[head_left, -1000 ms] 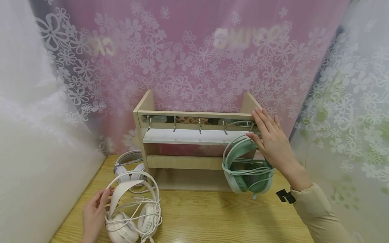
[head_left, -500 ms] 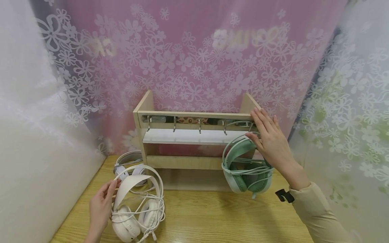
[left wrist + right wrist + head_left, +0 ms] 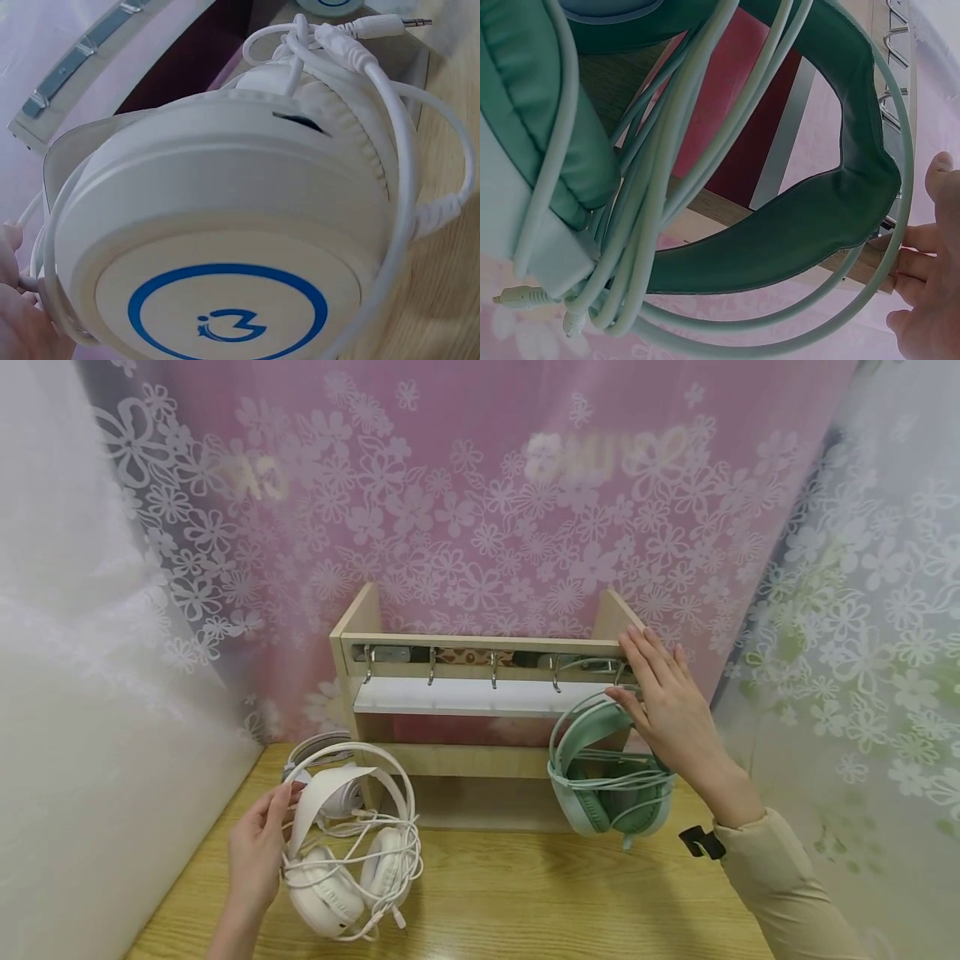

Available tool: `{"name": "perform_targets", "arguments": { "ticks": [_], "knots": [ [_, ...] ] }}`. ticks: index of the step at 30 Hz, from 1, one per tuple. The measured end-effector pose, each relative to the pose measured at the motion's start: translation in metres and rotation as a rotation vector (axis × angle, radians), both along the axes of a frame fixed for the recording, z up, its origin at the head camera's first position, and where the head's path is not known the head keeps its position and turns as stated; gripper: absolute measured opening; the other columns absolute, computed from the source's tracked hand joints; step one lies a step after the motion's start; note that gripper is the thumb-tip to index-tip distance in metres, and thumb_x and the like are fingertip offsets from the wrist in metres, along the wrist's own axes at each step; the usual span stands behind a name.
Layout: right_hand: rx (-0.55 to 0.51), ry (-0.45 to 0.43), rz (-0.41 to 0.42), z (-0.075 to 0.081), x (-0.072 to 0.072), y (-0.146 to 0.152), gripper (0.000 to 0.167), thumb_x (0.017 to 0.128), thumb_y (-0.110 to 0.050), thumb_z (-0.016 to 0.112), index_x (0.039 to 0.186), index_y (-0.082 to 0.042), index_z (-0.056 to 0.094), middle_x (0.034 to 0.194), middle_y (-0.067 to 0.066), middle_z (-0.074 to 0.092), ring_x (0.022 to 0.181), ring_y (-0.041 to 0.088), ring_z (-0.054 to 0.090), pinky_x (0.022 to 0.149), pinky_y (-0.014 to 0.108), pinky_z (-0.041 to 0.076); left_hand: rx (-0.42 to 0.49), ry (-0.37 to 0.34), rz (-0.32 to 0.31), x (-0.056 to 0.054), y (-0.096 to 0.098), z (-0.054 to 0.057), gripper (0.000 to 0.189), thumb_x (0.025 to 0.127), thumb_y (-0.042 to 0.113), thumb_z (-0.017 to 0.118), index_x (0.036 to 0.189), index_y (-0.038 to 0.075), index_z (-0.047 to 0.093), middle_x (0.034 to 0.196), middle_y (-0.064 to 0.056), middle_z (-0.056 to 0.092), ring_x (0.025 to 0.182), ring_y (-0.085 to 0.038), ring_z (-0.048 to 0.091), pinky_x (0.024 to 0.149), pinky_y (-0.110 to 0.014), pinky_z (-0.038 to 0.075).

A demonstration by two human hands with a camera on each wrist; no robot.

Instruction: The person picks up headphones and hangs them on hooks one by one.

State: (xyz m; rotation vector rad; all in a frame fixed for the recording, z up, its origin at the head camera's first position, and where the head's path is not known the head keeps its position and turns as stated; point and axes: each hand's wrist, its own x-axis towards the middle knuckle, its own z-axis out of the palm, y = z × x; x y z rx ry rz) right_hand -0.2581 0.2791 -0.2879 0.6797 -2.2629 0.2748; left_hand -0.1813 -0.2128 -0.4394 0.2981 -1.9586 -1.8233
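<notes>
My left hand (image 3: 258, 847) grips white over-ear headphones (image 3: 322, 897) by the side of the headband, above the tabletop at the lower left. Loops of white cable wrap their ear cups. In the left wrist view, a white ear cup (image 3: 225, 187) with a blue ring fills much of the picture. My right hand (image 3: 671, 718) rests on the upper right corner of the wooden rack (image 3: 457, 760), fingers straight. Just below it, green headphones (image 3: 581, 810) hang at the rack's rightmost hook, their cable bundled around them. In the right wrist view, the green headband (image 3: 847, 195) arches near my fingertips.
Several metal hooks (image 3: 493, 670) line the rack's top bar, and a white shelf (image 3: 450, 696) lies behind them. Grey-white headphones (image 3: 347, 799) stand on the wooden table (image 3: 510, 897) by the rack's left side, partly covered. Floral curtains (image 3: 480, 527) surround the table.
My left hand has carried the white headphones up and to the right, closer to the rack, now overlapping the grey-white pair. My right hand has stayed almost still on the rack corner.
</notes>
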Motion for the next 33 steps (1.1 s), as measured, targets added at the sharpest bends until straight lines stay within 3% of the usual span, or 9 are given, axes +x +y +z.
{"name": "perform_targets", "arguments": {
  "ticks": [5,12,26,33],
  "knots": [
    [0.002,-0.012,-0.003,0.001,0.000,0.000,0.073,0.105,-0.051,0.045,0.159,-0.005,0.029,0.165,0.014,0.029,0.154,0.031,0.020,0.126,0.050,0.006,0.099,0.046,-0.029,-0.002,0.007,0.008,0.039,0.105,0.031,0.057,0.118,-0.003,0.069,0.092,0.013,0.073,0.080,-0.006,0.069,0.067,-0.018,0.057],
    [-0.005,-0.004,0.004,0.001,0.000,-0.001,0.073,0.105,-0.052,0.044,0.159,-0.004,0.030,0.164,0.015,0.031,0.154,0.032,0.021,0.126,0.050,0.007,0.135,0.094,-0.070,-0.005,0.015,0.016,0.027,0.105,0.030,0.057,0.108,0.010,0.075,0.092,0.006,0.075,0.078,-0.008,0.070,0.066,-0.020,0.058],
    [-0.004,0.005,-0.005,-0.001,0.000,0.000,0.074,0.105,-0.054,0.042,0.159,-0.005,0.030,0.163,0.016,0.031,0.154,0.031,0.020,0.126,0.049,0.007,0.124,0.138,-0.120,-0.009,0.030,0.028,0.038,0.106,0.027,0.056,0.115,-0.008,0.069,0.092,0.004,0.074,0.078,-0.009,0.070,0.067,-0.020,0.058],
    [-0.001,0.034,-0.007,-0.003,-0.001,0.000,0.077,0.104,-0.058,0.037,0.159,-0.004,0.031,0.162,0.017,0.033,0.153,0.034,0.023,0.126,0.051,0.008,0.089,0.158,-0.130,-0.012,0.037,0.035,0.037,0.106,0.027,0.055,0.114,-0.006,0.069,0.092,0.004,0.074,0.079,-0.010,0.070,0.068,-0.020,0.058]
  ]
}}
